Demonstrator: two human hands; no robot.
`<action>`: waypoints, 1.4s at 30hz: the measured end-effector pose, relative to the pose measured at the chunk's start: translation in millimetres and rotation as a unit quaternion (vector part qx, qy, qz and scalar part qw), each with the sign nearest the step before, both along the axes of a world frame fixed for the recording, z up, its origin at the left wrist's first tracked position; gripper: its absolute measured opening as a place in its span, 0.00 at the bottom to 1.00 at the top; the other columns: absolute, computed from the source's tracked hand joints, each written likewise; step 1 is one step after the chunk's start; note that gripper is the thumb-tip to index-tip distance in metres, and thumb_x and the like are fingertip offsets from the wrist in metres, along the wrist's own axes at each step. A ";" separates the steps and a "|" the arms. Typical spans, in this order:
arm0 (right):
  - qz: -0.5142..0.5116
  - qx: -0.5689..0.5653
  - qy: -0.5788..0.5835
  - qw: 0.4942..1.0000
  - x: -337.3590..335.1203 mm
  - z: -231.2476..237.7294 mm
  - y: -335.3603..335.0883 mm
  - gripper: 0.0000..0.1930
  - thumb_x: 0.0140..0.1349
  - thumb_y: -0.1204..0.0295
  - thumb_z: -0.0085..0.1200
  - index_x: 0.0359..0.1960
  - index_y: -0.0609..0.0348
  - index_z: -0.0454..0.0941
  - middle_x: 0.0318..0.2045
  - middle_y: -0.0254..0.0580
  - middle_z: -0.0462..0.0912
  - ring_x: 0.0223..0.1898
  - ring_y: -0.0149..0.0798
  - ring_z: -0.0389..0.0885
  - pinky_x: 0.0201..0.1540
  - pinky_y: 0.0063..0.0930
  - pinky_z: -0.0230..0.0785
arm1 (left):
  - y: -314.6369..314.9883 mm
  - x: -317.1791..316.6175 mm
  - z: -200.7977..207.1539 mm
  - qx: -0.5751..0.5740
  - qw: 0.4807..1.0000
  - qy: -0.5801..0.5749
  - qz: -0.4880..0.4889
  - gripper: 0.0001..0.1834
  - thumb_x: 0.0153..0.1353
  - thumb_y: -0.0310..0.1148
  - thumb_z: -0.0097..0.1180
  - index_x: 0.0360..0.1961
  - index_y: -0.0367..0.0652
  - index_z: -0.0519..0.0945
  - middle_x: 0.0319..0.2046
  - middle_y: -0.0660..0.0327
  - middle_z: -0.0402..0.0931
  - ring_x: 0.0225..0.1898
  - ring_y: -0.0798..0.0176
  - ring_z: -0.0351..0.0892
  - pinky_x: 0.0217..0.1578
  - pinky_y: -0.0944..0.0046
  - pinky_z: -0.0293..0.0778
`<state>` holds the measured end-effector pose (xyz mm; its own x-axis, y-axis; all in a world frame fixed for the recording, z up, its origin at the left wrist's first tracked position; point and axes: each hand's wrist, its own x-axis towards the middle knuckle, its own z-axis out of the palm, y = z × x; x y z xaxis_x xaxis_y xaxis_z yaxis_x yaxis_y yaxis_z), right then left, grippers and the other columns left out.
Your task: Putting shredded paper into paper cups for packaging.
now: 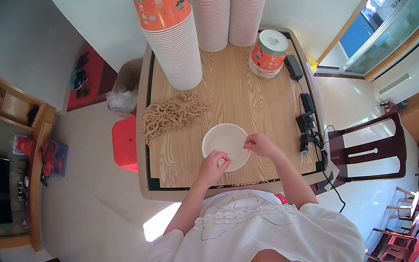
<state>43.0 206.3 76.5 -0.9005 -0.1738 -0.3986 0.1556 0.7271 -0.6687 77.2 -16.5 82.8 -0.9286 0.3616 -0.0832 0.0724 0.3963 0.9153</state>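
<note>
Hands: left hand [214, 165] and right hand [261, 145] pinch the white bowl [225, 146] rim at 7 and 3 o'clock
Surface: wooden table [248, 101]; noodle heap [172, 113] at 10 o'clock; cup stacks [175, 39] at 12
Room: red stool [125, 144] at 9; dark chair [370, 150] at 3

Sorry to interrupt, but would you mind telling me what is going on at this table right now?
A person at a wooden table has both hands on a white paper bowl. The left hand rests at its near rim, the right hand pinches its right edge. A heap of brown string lies to the left, and tall stacks of paper cups stand at the far side.
</note>
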 end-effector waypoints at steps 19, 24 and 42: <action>-0.097 0.021 0.076 0.992 4.5 -5.0 1.7 0.10 0.50 0.66 0.54 0.31 0.58 0.73 0.19 0.45 0.77 0.25 0.41 0.77 0.29 0.32 0.68 | 72.6 -27.1 -35.1 -0.022 0.996 -0.082 0.017 0.11 0.47 0.35 0.58 0.28 0.40 0.77 0.19 0.62 0.73 0.19 0.71 0.69 0.23 0.70 0.67; -0.110 0.003 0.068 0.992 6.8 -4.1 1.7 0.09 0.51 0.67 0.53 0.31 0.57 0.73 0.22 0.45 0.78 0.26 0.41 0.78 0.30 0.32 0.68 | 68.7 -32.6 -42.4 -0.042 0.993 -0.111 -0.022 0.11 0.47 0.35 0.58 0.28 0.39 0.77 0.21 0.61 0.75 0.22 0.69 0.72 0.26 0.68 0.69; -0.091 -0.015 0.064 0.994 -2.6 9.4 -5.1 0.09 0.51 0.66 0.52 0.31 0.57 0.74 0.24 0.45 0.78 0.28 0.41 0.78 0.31 0.32 0.69 | 23.7 -36.3 -10.7 -0.028 0.997 -0.074 0.017 0.05 0.46 0.30 0.57 0.25 0.42 0.78 0.14 0.66 0.70 0.18 0.74 0.67 0.20 0.71 0.64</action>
